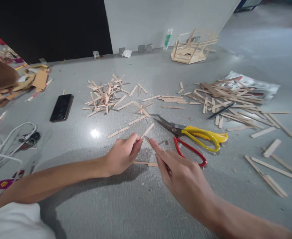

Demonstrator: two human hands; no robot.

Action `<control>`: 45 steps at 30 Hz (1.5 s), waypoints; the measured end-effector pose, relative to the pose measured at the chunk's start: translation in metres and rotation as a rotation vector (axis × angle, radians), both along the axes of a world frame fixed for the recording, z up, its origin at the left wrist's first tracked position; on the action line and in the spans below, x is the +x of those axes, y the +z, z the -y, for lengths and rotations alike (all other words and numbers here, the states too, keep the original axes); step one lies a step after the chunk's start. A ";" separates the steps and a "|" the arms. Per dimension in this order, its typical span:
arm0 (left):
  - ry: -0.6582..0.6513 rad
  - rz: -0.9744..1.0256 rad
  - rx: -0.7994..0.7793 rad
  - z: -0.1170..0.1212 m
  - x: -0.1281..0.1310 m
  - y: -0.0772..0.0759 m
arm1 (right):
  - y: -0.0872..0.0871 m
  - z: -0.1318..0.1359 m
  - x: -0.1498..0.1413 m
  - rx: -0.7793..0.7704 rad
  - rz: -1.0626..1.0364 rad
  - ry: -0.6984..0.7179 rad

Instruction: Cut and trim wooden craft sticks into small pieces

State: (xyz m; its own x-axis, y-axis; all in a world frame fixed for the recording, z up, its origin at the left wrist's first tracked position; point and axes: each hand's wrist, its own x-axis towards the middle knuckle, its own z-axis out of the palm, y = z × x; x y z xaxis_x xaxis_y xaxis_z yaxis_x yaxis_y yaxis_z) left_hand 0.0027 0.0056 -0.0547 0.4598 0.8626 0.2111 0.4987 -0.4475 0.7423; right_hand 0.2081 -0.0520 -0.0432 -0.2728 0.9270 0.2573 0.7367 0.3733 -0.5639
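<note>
A short wooden craft stick (148, 129) is pinched between the thumb and fingers of my left hand (124, 152), pointing up and away. My right hand (179, 171) is closed with its index finger stretched forward along a small knife, whose thin tip (146, 138) meets the stick beside my left fingertips. The rest of the knife is hidden in the palm. Just beyond my right hand lie cutting shears (174, 128) with one yellow and one red handle loop. Another craft stick (146, 163) rests on the table below my hands.
Small cut sticks (107, 94) are heaped beyond my left hand. Longer sticks (230, 96) and a dark pen (221, 111) lie to the right by a plastic wrapper (267, 87). A stick frame (194, 48) and glue tube (168, 39) stand behind. A phone (61, 108) lies left.
</note>
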 end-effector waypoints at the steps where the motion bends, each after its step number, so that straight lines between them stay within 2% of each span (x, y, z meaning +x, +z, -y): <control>1: -0.005 -0.013 -0.001 0.000 0.000 -0.001 | 0.001 -0.001 0.000 -0.023 -0.001 0.016; 6: -0.007 -0.063 0.044 0.000 -0.002 -0.005 | 0.011 -0.004 -0.002 -0.233 -0.135 0.064; 10: -0.004 -0.089 0.049 0.000 -0.002 -0.008 | 0.014 -0.006 -0.004 -0.320 -0.192 0.040; 21: -0.024 -0.092 0.009 -0.003 -0.001 -0.012 | -0.016 -0.009 -0.006 -0.169 -0.008 0.116; 28: 0.002 -0.070 -0.018 -0.006 0.002 -0.009 | 0.000 -0.011 -0.010 -0.265 -0.151 0.034; 31: 0.010 -0.072 -0.026 -0.006 0.003 -0.009 | 0.000 -0.012 -0.010 -0.311 -0.177 0.008; 37: -0.037 -0.083 -0.033 -0.007 0.002 -0.010 | -0.001 -0.015 -0.010 -0.390 -0.300 -0.001; 45: -0.037 -0.078 -0.051 -0.008 0.002 -0.010 | 0.016 -0.026 -0.002 -0.521 -0.498 -0.013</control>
State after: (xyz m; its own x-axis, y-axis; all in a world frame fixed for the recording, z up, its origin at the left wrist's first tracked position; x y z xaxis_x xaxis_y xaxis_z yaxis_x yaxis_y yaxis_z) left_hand 0.0043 0.0139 -0.0647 0.5052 0.8532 0.1295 0.5393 -0.4293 0.7245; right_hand 0.2061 -0.0261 -0.0274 -0.2264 0.9655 -0.1286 0.3482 -0.0431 -0.9364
